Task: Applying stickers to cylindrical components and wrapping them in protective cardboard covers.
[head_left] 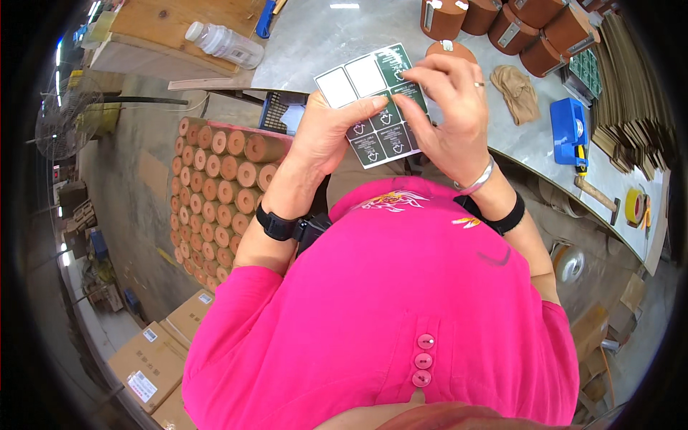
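A sheet of square stickers point(373, 149) is held up above the near edge of the worktable. Most of its stickers are dark green with white print; two squares on the upper left are bare white backing. My left hand point(322, 132) is closed on the sheet's left side, thumb pressed on its front. At the sheet's right side, my right hand point(456, 118) has its thumb and bent index finger gripping a green sticker; whether that sticker is lifted from the backing, I cannot tell. Behind my right fingers stands a round brown pot point(453, 50), partly covered.
Brown pots point(516, 30) crowd the table's far right beside stacked cardboard sheets point(627, 89). Nearer lie a tan glove point(516, 93), a blue tape dispenser point(566, 129), a hammer point(593, 191) and yellow tape point(634, 206). A bottle point(228, 44) and piled clay cylinders point(223, 183) are left.
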Available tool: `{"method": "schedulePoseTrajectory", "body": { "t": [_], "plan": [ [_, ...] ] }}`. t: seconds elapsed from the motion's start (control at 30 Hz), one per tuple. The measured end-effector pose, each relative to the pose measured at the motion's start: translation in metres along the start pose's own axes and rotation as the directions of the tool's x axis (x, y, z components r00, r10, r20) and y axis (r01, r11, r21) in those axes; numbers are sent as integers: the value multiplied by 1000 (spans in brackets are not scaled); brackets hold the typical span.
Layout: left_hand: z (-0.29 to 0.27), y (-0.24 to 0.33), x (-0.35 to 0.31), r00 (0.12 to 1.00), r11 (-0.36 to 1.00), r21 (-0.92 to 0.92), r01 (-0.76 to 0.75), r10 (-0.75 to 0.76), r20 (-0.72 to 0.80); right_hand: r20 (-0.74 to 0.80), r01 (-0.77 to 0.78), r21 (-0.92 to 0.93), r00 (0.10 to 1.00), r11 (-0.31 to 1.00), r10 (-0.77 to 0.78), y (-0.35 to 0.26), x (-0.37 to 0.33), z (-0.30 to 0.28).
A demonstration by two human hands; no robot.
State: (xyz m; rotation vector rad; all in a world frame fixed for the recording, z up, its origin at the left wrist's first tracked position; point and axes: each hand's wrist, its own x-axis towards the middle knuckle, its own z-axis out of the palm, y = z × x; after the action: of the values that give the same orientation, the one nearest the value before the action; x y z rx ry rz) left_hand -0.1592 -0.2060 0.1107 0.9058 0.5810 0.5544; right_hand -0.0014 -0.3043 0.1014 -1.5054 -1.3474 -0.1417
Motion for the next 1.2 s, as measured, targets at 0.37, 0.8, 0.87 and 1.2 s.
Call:
{"method": "schedulePoseTrajectory", "body": {
  "t": [0.37,0.8,0.87,1.2],
  "plan": [
    [-8,12,0,996,890,450,-70,34,88,175,202,-50,966,978,-190,7,1,0],
    [-10,14,4,992,848,525,-73,6,128,227,113,95,965,989,-132,9,8,-6],
    [-11,13,2,993,864,499,-72,14,119,225,126,88,964,988,-143,12,7,-3],
    [-112,41,85,993,950,310,45,-7,-121,-163,-6,106,986,994,23,15,22,-23]
  ]
}}
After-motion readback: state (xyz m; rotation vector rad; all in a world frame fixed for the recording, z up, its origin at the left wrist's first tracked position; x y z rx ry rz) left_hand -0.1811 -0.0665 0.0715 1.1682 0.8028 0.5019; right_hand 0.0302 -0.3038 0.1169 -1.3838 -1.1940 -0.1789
